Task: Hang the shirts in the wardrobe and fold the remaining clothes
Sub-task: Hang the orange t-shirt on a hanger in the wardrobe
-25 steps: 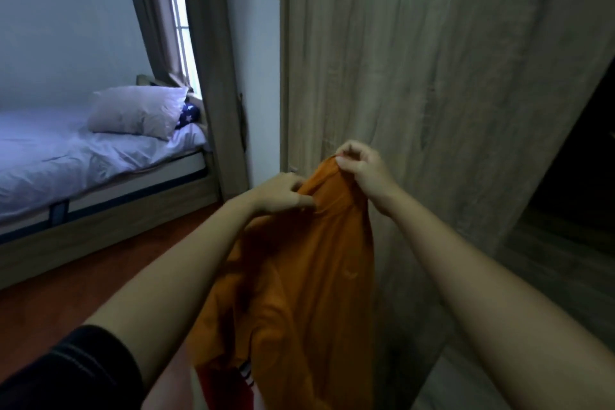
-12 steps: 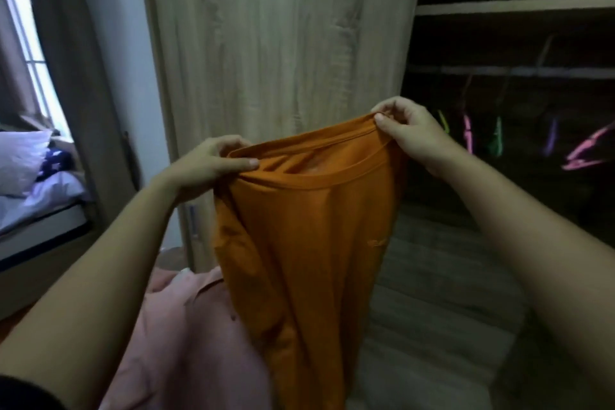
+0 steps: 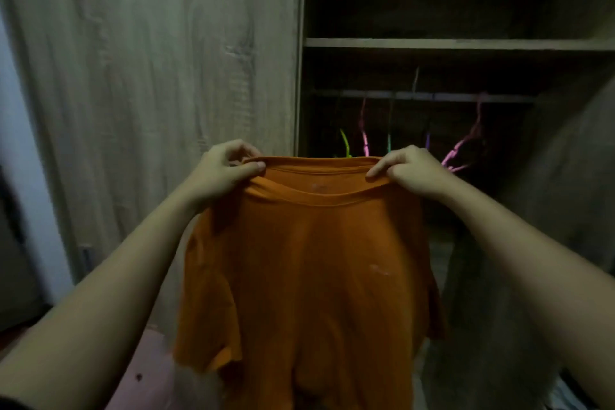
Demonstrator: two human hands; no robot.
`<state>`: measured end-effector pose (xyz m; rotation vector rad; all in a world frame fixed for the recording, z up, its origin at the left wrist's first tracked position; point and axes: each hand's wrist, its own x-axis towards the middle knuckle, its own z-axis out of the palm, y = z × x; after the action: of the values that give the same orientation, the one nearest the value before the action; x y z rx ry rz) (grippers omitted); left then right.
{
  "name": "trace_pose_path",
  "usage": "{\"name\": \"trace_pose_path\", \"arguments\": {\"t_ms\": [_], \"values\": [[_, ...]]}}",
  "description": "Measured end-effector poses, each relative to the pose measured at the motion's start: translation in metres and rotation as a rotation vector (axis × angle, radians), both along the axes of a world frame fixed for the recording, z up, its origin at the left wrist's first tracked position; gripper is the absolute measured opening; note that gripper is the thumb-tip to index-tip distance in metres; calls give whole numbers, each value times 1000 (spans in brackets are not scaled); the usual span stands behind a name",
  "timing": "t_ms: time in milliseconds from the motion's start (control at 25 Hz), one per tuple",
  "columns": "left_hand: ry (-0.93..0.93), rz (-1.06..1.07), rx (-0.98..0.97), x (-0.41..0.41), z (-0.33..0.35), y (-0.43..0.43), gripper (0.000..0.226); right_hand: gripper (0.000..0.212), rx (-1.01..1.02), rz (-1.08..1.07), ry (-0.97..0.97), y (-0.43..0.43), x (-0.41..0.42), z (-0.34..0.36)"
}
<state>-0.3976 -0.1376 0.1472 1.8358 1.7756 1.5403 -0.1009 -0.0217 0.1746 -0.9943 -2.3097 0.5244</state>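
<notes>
Before the open wardrobe [image 3: 459,43], shirt [image 3: 309,276] held up by its collar [image 3: 319,161].
Against half a second ago, left hand [image 3: 223,173] and right hand [image 3: 412,170] sit wider apart and level, so the collar runs straight across, not sloping. Each pinches a collar end; the shirt hangs long axis vertical, neck up, in front of the hangers [image 3: 365,140].

No readable text; blurred mark [image 3: 379,270] on shirt [image 3: 299,309].

pale wall strip [image 3: 33,176], dark shape [image 3: 11,260] beside it
</notes>
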Motion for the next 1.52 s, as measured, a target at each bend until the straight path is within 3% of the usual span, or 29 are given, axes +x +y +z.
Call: {"name": "trace_pose_path", "arguments": {"t_ms": [120,200,280,400,560,800,920,1120,1320,1520], "values": [[202,-23,-94,38,5,24,30,34,10,-93,-35,14,27,-4],[233,41,-8,61,6,45,36,38,14,-140,-76,24,45,-3],[180,127,70,75,5,65,38,46,-24,-145,-71,31,54,2],[130,135,25,101,6,103,39,54,-9,-121,-62,47,59,18],[7,188,19,127,18,169,37,49,72,-80,-126,70,50,40],[-178,369,-222,140,27,274,58,50,132,-53,-191,116,56,57],[-291,338,-278,140,26,306,71,52,161,-78,-209,138,67,61],[-220,412,-143,150,28,330,39,61,192,-101,-216,159,91,46],[-122,459,-30,143,29,329,27,65,231,-91,-219,174,97,27],[202,582,-11,152,6,275,19,66,236,-83,-219,163,89,11]]}}
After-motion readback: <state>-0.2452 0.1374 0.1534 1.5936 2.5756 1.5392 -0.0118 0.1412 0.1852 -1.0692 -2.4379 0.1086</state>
